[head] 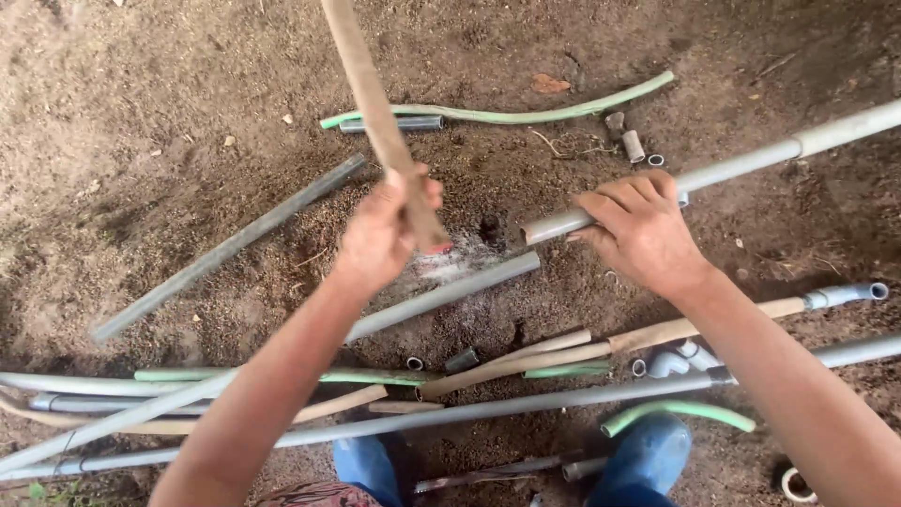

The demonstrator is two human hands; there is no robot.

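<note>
My left hand (pixel 383 230) is closed around a tan, dirt-stained pipe (pixel 369 89) that runs up out of the top of the view; its lower end, reddish at the tip, hangs just above the soil. My right hand (pixel 640 230) grips a long grey pipe (pixel 751 161) near its open end; that pipe slants up to the right edge. The two pipe ends are a short way apart. Between and below the hands a grey pipe (pixel 441 296) lies on the dirt, with a whitish patch beside it.
Brown soil (pixel 141 113) is strewn with pipes: a dark grey one (pixel 230 246) at left, a bent green one (pixel 526 115) at top, several grey, tan and green lengths (pixel 488 406) in front of my blue-clad knees (pixel 648 455). Small fittings (pixel 633 145) and elbows (pixel 668 361) lie about.
</note>
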